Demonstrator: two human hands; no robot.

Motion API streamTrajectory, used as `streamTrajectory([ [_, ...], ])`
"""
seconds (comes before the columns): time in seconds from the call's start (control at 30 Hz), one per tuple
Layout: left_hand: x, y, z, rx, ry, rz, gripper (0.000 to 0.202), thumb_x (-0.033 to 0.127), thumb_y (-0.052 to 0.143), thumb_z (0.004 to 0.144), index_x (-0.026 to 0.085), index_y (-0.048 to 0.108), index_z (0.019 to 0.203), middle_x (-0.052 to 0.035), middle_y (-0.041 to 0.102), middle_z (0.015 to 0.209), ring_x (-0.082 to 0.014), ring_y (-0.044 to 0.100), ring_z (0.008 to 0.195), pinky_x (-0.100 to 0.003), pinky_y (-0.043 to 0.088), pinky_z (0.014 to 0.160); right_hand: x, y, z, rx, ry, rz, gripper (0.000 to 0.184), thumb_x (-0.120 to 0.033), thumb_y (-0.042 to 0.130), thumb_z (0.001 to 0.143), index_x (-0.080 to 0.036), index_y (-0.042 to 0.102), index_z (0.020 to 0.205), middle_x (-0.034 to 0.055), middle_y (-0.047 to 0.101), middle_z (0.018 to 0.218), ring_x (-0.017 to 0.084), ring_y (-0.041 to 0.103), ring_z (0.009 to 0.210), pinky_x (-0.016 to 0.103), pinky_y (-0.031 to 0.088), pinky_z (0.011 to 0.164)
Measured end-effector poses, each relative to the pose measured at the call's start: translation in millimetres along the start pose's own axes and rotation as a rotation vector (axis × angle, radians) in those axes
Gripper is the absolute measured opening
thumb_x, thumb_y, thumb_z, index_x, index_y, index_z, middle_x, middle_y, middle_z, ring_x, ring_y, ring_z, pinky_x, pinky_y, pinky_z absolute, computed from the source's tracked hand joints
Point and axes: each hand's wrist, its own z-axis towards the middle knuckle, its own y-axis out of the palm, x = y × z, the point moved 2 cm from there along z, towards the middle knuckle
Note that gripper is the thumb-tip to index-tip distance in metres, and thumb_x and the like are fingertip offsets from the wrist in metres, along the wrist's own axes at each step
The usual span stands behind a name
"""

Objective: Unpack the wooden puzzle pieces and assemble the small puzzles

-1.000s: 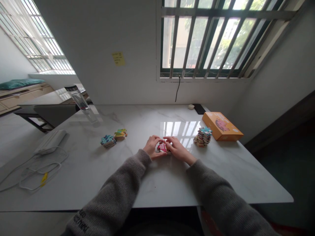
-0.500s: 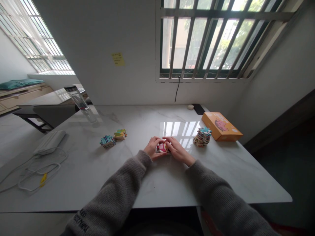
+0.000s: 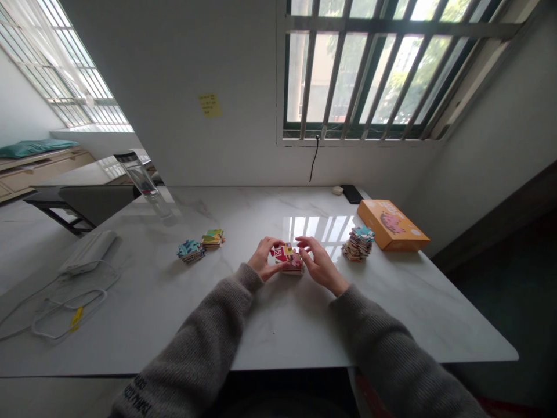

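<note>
My left hand grips a red jigsaw puzzle piece with a white barn-door pattern, thumb at its near edge and fingers at its far edge. Under and just right of that piece is a low stack of pinkish puzzle pieces on the table. My right hand is beside the stack's right side, fingers apart and holding nothing. To the left lie a blue-topped stack of pieces and a green-and-yellow-topped one. A taller stack of pieces rises on the right.
An orange box lies behind the tall stack, with a black phone and a small white round object farther back. On the left are a glass bottle and white cables. The marble-patterned table ends close to me.
My left hand has shifted slightly left with the red piece, uncovering the stack beneath. My right hand has let go and its fingers have spread.
</note>
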Motion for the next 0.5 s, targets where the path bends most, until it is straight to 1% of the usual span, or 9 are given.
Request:
streamTrajectory([
  [0.07,4,-6.5,1,0.003,-0.011,0.001,0.051,0.052,0.075,0.078,0.018,0.059,0.114,-0.0097,0.058,0.109,-0.0248,0.055,0.100,-0.038,0.053,0.084,-3,0,-1,-0.017,-0.017,0.000,0.024,-0.029,0.047,0.098,-0.020,0.054,0.119,0.0102,0.060,0.111,0.023,0.060,0.104,0.042,0.051,0.092],
  [0.1,6,-9.7,1,0.006,-0.016,0.003,0.051,0.053,0.075,0.079,0.018,0.059,0.114,-0.0093,0.058,0.108,-0.0246,0.056,0.100,-0.038,0.053,0.084,-4,0,-2,-0.036,-0.026,-0.003,0.025,-0.030,0.051,0.096,-0.021,0.054,0.120,0.0106,0.060,0.113,0.023,0.059,0.106,0.043,0.051,0.093],
  [0.13,8,-12.5,1,0.008,-0.019,0.004,0.051,0.053,0.074,0.079,0.019,0.059,0.114,-0.0091,0.058,0.108,-0.0245,0.056,0.100,-0.038,0.052,0.084,-5,1,-3,-0.069,-0.040,-0.014,0.031,-0.032,0.056,0.094,-0.021,0.052,0.123,0.0111,0.058,0.116,0.024,0.058,0.109,0.044,0.050,0.095],
  [0.17,9,-15.1,1,0.012,-0.019,0.005,0.051,0.053,0.073,0.080,0.019,0.058,0.114,-0.0091,0.058,0.108,-0.0245,0.057,0.099,-0.038,0.052,0.083,-5,2,-4,-0.114,-0.060,-0.035,0.042,-0.033,0.062,0.090,-0.021,0.049,0.128,0.0120,0.057,0.121,0.026,0.056,0.113,0.046,0.049,0.098],
  [0.27,11,-20.7,-1,0.012,-0.014,0.015,0.050,0.052,0.073,0.080,0.018,0.057,0.114,-0.0092,0.059,0.107,-0.0242,0.058,0.098,-0.037,0.051,0.082,-1,7,-7,-0.283,-0.103,-0.160,0.086,-0.032,0.080,0.074,-0.022,0.035,0.147,0.0151,0.050,0.134,0.031,0.049,0.124,0.050,0.044,0.105],
  [0.3,10,-22.1,-2,0.010,-0.016,0.024,0.049,0.051,0.073,0.080,0.018,0.057,0.114,-0.0092,0.060,0.107,-0.0242,0.058,0.098,-0.037,0.051,0.082,3,8,-7,-0.327,-0.097,-0.209,0.097,-0.031,0.082,0.071,-0.023,0.030,0.152,0.0158,0.049,0.136,0.033,0.049,0.125,0.051,0.043,0.105],
  [0.33,9,-23.4,-3,0.009,-0.022,0.035,0.049,0.050,0.073,0.080,0.019,0.057,0.114,-0.0090,0.060,0.106,-0.0242,0.058,0.098,-0.037,0.051,0.082,6,10,-6,-0.359,-0.082,-0.252,0.104,-0.031,0.084,0.069,-0.024,0.025,0.155,0.0161,0.050,0.136,0.034,0.050,0.124,0.052,0.043,0.104],
  [0.4,5,-25.9,-5,0.014,-0.040,0.057,0.048,0.048,0.074,0.080,0.019,0.057,0.114,-0.0085,0.060,0.106,-0.0242,0.059,0.099,-0.037,0.051,0.082,13,11,-4,-0.386,-0.052,-0.312,0.109,-0.029,0.083,0.069,-0.025,0.020,0.158,0.0161,0.054,0.133,0.034,0.053,0.120,0.052,0.044,0.101],
  [0.5,-1,-29.1,-7,0.018,-0.055,0.068,0.049,0.046,0.075,0.080,0.019,0.056,0.116,-0.0083,0.060,0.108,-0.0235,0.060,0.099,-0.036,0.052,0.081,19,12,1,-0.387,-0.046,-0.349,0.106,-0.029,0.080,0.073,-0.024,0.018,0.159,0.0163,0.059,0.129,0.033,0.057,0.117,0.048,0.045,0.098],
])
